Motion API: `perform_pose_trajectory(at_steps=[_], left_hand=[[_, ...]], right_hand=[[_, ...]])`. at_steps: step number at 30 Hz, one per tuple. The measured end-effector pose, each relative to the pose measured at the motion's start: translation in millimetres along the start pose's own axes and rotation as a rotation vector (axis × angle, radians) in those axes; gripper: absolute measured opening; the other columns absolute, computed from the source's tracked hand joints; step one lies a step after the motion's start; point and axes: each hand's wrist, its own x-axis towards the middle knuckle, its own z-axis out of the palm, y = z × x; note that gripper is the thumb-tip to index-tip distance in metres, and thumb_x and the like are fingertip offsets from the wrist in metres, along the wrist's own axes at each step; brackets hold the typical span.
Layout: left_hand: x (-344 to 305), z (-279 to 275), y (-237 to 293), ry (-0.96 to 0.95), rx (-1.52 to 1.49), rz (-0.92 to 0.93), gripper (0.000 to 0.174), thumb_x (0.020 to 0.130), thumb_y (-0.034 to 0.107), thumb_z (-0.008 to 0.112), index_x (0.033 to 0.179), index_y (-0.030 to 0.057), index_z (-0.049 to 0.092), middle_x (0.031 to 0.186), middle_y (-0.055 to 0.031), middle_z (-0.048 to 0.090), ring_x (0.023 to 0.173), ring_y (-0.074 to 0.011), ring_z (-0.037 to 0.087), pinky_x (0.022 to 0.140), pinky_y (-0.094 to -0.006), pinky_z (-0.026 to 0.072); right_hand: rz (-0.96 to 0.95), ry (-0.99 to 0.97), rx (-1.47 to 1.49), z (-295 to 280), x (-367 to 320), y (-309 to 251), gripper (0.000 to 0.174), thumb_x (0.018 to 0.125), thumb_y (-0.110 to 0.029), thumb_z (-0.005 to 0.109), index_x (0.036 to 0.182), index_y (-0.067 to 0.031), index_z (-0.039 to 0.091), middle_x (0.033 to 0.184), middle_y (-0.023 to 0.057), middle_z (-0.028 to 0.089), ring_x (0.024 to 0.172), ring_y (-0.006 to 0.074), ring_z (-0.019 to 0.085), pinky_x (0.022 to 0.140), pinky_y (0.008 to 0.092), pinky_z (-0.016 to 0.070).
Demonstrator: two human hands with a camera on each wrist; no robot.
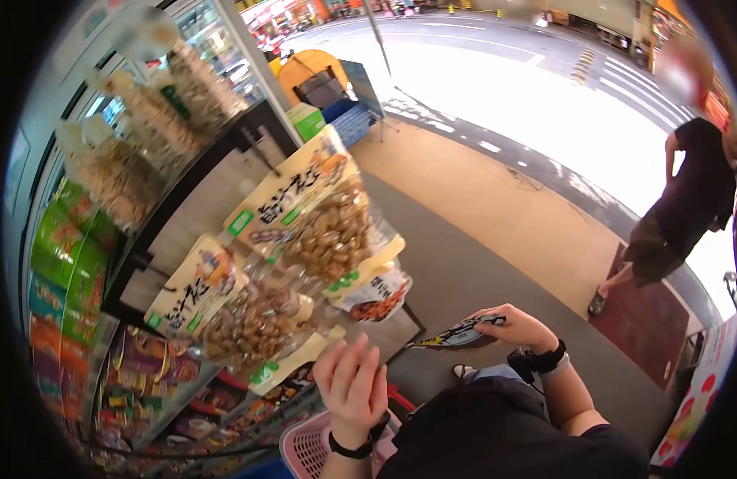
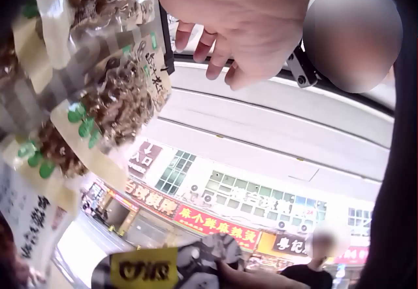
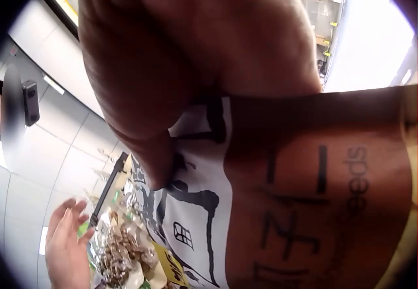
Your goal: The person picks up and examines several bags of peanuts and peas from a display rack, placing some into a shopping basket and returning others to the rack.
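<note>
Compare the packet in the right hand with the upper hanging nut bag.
The packet is opaque and dark with a yellow patch; the nut bag is clear, showing brown nuts. The right hand grips the packet; the nut bag hangs unheld. Both carry printed lettering.

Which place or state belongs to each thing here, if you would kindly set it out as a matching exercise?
Things:
1. left hand
2. right hand
3. bags of nuts
4. pink basket

Places or states:
A. hanging at the display rack
B. grips a black-and-white packet
C. lowest in the head view, under a wrist
D. raised near the bags, fingers straight

Pairs: 1-D, 2-B, 3-A, 4-C
</note>
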Motion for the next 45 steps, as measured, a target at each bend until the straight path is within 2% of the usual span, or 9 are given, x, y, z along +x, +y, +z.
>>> perform_pose_trajectory(at_steps=[7,14,20,26,32,34,37,41,45], left_hand=[[45.1,19.7,-4.7,-0.113,0.293,-0.205,0.036,0.077,0.013,0.060,0.111,0.0045,0.053,0.130,-0.0192,0.035,0.121,-0.0396,0.026,0.097,-0.0498,0.0232],[113.1,91.9,159.5,-1.289,-1.639,-0.151,0.028,0.090,0.012,0.040,0.105,-0.0076,0.054,0.107,-0.0131,0.059,0.100,-0.0192,0.054,0.089,-0.0287,0.0386],[78.6,-7.0,304.9,-1.986,-1.441,1.403,0.036,0.092,0.021,0.037,0.118,-0.0032,0.040,0.111,-0.0154,0.050,0.105,-0.0240,0.048,0.090,-0.0331,0.0364],[35.4,-12.5,301.0,-0.748,-2.144,1.156,0.033,0.088,0.033,0.042,0.087,0.0029,0.056,0.077,-0.0142,0.056,0.084,-0.0253,0.054,0.088,-0.0372,0.0304],[117.3,37.1,220.3,-1.023,-2.160,1.021,0.020,0.078,0.021,0.060,0.073,0.0013,0.062,0.068,-0.0075,0.060,0.064,-0.0243,0.055,0.066,-0.0339,0.0420],[129.1,42.3,134.5,-0.750,-2.418,1.226,0.029,0.086,0.018,0.047,0.069,-0.0035,0.058,0.070,-0.0167,0.061,0.067,-0.0264,0.060,0.067,-0.0383,0.0460],[117.5,-1.5,67.3,-0.019,-2.956,1.035,0.036,0.086,0.017,0.042,0.062,-0.0030,0.058,0.059,-0.0155,0.059,0.048,-0.0242,0.057,0.050,-0.0321,0.0474],[43.3,-0.4,2.9,-0.045,-1.540,-0.031,0.014,0.075,0.009,0.059,0.082,-0.0033,0.061,0.074,-0.0127,0.059,0.069,-0.0213,0.059,0.068,-0.0304,0.0468],[-45.5,9.3,-11.2,-0.007,-0.587,-0.600,0.072,0.055,0.010,0.079,0.117,-0.0026,0.043,0.111,-0.0149,0.051,0.105,-0.0215,0.048,0.089,-0.0337,0.0371]], right_hand=[[-0.258,-0.211,-0.310,49.7,25.5,37.7,0.029,0.084,-0.022,0.056,0.103,-0.0014,0.057,0.091,0.0145,0.062,0.081,0.0249,0.059,0.075,0.0318,0.0456],[-0.068,-0.020,-0.356,56.9,-25.6,36.6,0.028,0.085,-0.029,0.053,0.096,-0.0034,0.059,0.081,0.0138,0.062,0.072,0.0285,0.056,0.067,0.0352,0.0449],[-0.086,0.147,-0.232,54.7,-18.1,92.8,0.032,0.083,-0.029,0.055,0.089,0.0022,0.059,0.090,0.0195,0.059,0.084,0.0335,0.055,0.073,0.0351,0.0439],[-0.056,0.132,-0.376,49.5,-28.2,69.1,0.035,0.083,-0.030,0.055,0.092,0.0032,0.059,0.092,0.0187,0.059,0.088,0.0342,0.055,0.075,0.0365,0.0441],[-0.153,-0.014,-0.401,62.3,-5.6,90.8,0.039,0.083,-0.037,0.053,0.092,0.0006,0.059,0.089,0.0203,0.059,0.079,0.0365,0.056,0.072,0.0357,0.0459],[-0.176,-0.141,0.218,57.7,-1.3,89.6,0.030,0.086,-0.028,0.052,0.094,0.0000,0.058,0.091,0.0183,0.059,0.079,0.0329,0.056,0.076,0.0336,0.0449],[-0.154,-0.256,-0.280,61.4,17.5,43.8,0.033,0.085,-0.030,0.055,0.095,0.0007,0.058,0.085,0.0156,0.062,0.077,0.0243,0.058,0.073,0.0334,0.0450],[-0.128,-0.304,-0.258,60.3,39.0,24.7,0.030,0.085,-0.027,0.056,0.097,-0.0006,0.058,0.084,0.0134,0.063,0.077,0.0184,0.058,0.073,0.0316,0.0457],[0.320,-0.304,-0.079,72.8,59.1,-0.3,0.029,0.087,-0.022,0.053,0.106,-0.0010,0.055,0.092,0.0101,0.062,0.084,0.0147,0.057,0.076,0.0294,0.0459]])
